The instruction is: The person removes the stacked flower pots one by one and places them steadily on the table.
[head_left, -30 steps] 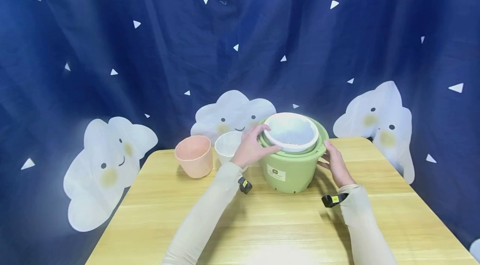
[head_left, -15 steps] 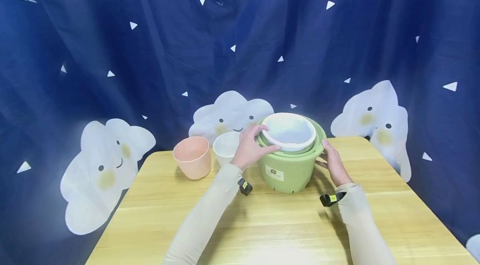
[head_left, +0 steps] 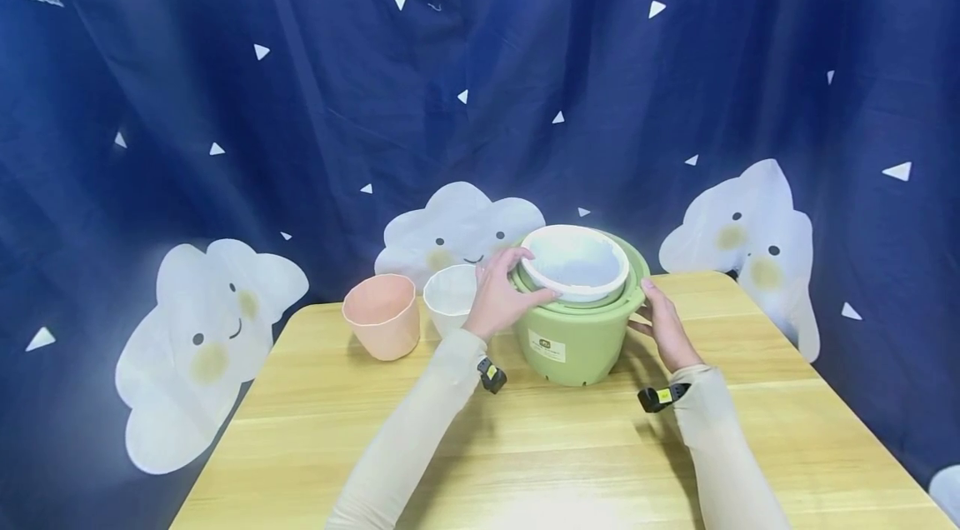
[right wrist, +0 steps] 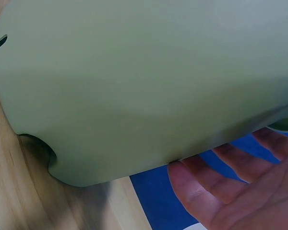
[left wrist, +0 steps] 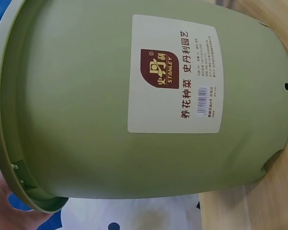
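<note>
A green flowerpot (head_left: 573, 347) with a paper label (left wrist: 177, 74) stands on the table, a handle at its right rim. A second green rim shows inside it. Nested in the top, a smaller white flowerpot (head_left: 576, 262) rises above the green rims. My left hand (head_left: 501, 294) reaches over the left side and holds the white pot's rim, thumb at the near edge and fingers on the left. My right hand (head_left: 667, 330) holds the green pot at the right, thumb by the handle; in the right wrist view its fingers (right wrist: 197, 191) touch the pot's side.
Left of the green pot stand a pink pot (head_left: 386, 330) and a white pot (head_left: 447, 297) partly hidden by my left hand. The wooden table (head_left: 315, 397) ends at a blue curtain (head_left: 337, 97) with cloud prints.
The head view has shifted slightly, so everything sits a little further left in it. Both hands keep their places on the pots.
</note>
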Demonstrator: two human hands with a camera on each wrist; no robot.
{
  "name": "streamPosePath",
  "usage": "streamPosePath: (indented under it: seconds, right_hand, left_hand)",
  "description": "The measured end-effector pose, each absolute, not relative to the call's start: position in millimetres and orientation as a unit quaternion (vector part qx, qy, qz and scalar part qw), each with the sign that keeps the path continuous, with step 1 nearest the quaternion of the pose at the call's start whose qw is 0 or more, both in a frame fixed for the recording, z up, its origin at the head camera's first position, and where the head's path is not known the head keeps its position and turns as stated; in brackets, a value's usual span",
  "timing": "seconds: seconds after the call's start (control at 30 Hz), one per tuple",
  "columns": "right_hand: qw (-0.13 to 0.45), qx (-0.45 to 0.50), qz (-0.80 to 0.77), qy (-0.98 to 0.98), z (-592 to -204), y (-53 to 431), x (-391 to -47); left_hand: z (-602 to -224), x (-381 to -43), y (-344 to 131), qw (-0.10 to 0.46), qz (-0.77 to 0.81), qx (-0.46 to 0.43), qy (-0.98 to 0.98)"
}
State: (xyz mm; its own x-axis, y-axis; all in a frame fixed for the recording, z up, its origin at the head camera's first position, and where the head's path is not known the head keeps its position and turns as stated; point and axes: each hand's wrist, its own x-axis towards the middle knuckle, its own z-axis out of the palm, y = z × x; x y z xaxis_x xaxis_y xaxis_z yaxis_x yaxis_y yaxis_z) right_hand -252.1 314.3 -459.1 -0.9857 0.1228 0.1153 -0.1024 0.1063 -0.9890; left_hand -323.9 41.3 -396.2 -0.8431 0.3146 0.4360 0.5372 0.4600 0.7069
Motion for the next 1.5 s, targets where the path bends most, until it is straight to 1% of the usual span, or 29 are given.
streamPosePath:
  seconds: [0.3, 0.47, 0.63, 0.8, 0.97, 1.23, 1.5]
  right_hand:
    - [0.082, -0.008, 0.665, -0.742, -458.0, 313.3, -252.7]
    - [0.080, -0.010, 0.662, -0.745, -457.5, 313.2, -252.6]
    - [0.078, -0.009, 0.660, -0.747, -457.1, 312.5, -252.2]
    - [0.078, -0.007, 0.659, -0.748, -456.1, 312.0, -251.6]
    - [0.085, -0.002, 0.658, -0.748, -456.4, 312.3, -250.5]
    - [0.095, -0.004, 0.665, -0.741, -457.4, 313.9, -249.3]
    - [0.078, -0.004, 0.661, -0.746, -456.5, 313.0, -249.8]
  left_hand:
    - [-384.4, -322.3, 44.0, 0.109, -0.499, -0.239, -0.826]
    - [-380.6, -322.4, 44.6, 0.114, -0.512, -0.250, -0.813]
    - [-380.0, -322.4, 44.6, 0.102, -0.536, -0.268, -0.794]
    - [-377.3, -321.8, 44.8, 0.096, -0.550, -0.260, -0.788]
    - [-369.7, -319.5, 45.1, 0.096, -0.586, -0.257, -0.762]
    - [-362.8, -318.8, 46.5, 0.094, -0.639, -0.293, -0.705]
    - [-359.7, -317.2, 45.6, 0.105, -0.653, -0.302, -0.686]
